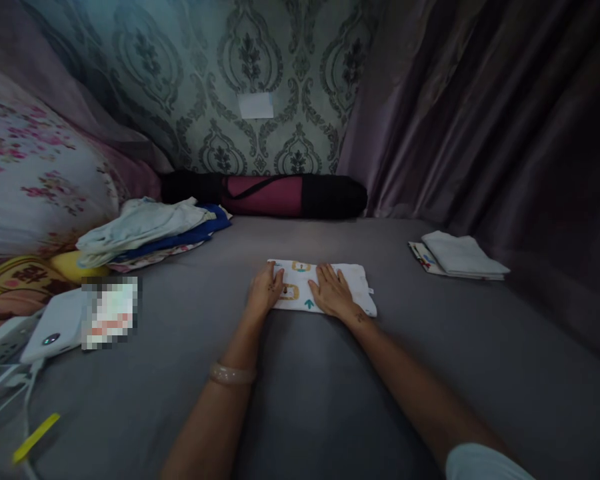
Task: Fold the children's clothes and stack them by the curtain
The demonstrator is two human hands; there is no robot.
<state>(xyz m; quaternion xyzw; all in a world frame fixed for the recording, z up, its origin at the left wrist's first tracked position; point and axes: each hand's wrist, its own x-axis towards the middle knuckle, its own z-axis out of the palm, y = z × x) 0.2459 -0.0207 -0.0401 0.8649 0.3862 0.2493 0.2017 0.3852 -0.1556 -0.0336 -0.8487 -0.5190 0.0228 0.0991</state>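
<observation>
A folded white cloth with yellow and green printed figures lies flat on the grey sheet in front of me. A small white tag sticks out at its right edge. My left hand rests along the cloth's left edge, its thumb apart from the forward-pointing fingers; the outer fingers are partly hidden. Flat on the cloth, right of its middle, lies my right hand with fingers spread. Neither hand is lifting the cloth.
A folded stack of cloths lies to the right. Rumpled clothes are piled at the left, behind a white power bank with cables and a blurred item. A black and maroon long bag lies along the wall.
</observation>
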